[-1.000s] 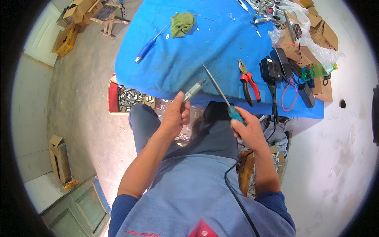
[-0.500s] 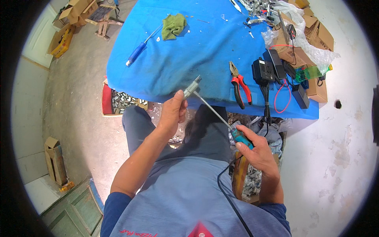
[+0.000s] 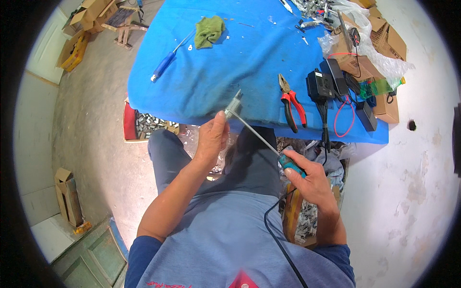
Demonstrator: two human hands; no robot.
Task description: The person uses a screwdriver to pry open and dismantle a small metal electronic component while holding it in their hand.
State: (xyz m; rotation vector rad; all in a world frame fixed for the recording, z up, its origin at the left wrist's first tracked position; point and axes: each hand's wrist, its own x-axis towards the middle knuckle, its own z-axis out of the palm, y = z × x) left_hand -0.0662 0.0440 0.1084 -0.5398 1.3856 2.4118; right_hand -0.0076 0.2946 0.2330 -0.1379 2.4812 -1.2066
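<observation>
I've got two hands up at the near edge of the blue table (image 3: 211, 81): left hand (image 3: 212, 139) pinching one small grey metal part (image 3: 233, 105), right hand (image 3: 309, 177) wrapped tight round one teal-handled soldering iron (image 3: 269, 146), its tip touching the part. On the cloth I count one red-handled pliers (image 3: 290, 103), one blue-handled screwdriver (image 3: 165, 65), one green rag (image 3: 209, 31)

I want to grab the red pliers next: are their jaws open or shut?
Shut. The red-handled pliers lie flat on the blue table cover, jaws meeting at the tip while the handles spread slightly.
</observation>
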